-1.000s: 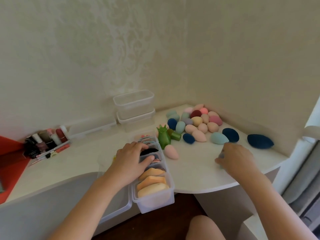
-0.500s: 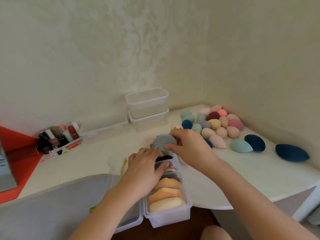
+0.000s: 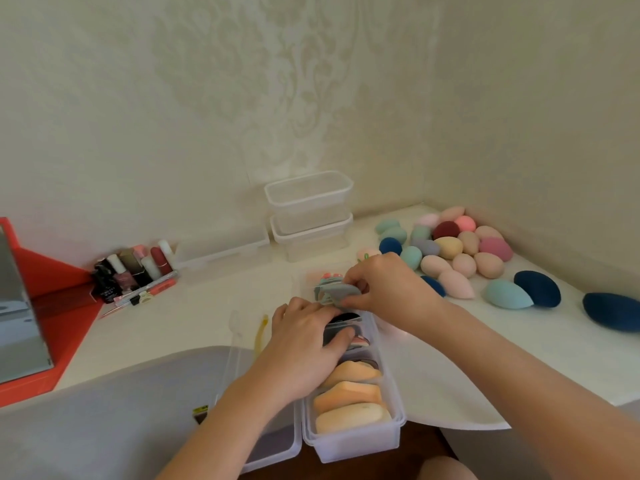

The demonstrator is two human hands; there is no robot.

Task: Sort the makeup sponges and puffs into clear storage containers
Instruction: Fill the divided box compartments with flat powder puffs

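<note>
Grey puff point(image 3: 341, 292), flat, matte, rounded outline: pinched between thumb and fingertips of the right grip point(image 3: 377, 289), just above the far end of the long clear container point(image 3: 394, 393), at 12 o'clock from the left grip point(image 3: 304, 341). Left grip lies palm down on the container's middle, fingers fairly straight, pressing on the dark puffs point(image 3: 346, 318); clamped on nothing.

Container's near end: three peach puffs point(image 3: 349, 393) on edge, packed side by side. Second clear container point(image 3: 277, 441) sits right beside it at 9 o'clock, mostly hidden by the left forearm.

Egg-shaped sponges point(image 3: 460, 247) are heaped at 2 o'clock in the corner: pink, beige, teal, maroon, navy. Teal sponge point(image 3: 507, 294) and two big navy sponges point(image 3: 611, 311) lie at 3 o'clock.

Two clear tubs point(image 3: 308, 216) are stacked at 12 o'clock by the wall. Nail-polish bottles point(image 3: 135, 268) at 10 o'clock, red tray point(image 3: 52, 306) at 9.

Worktop point(image 3: 190, 323) is white with a curved front edge. Walls are cream with a pale damask pattern.
</note>
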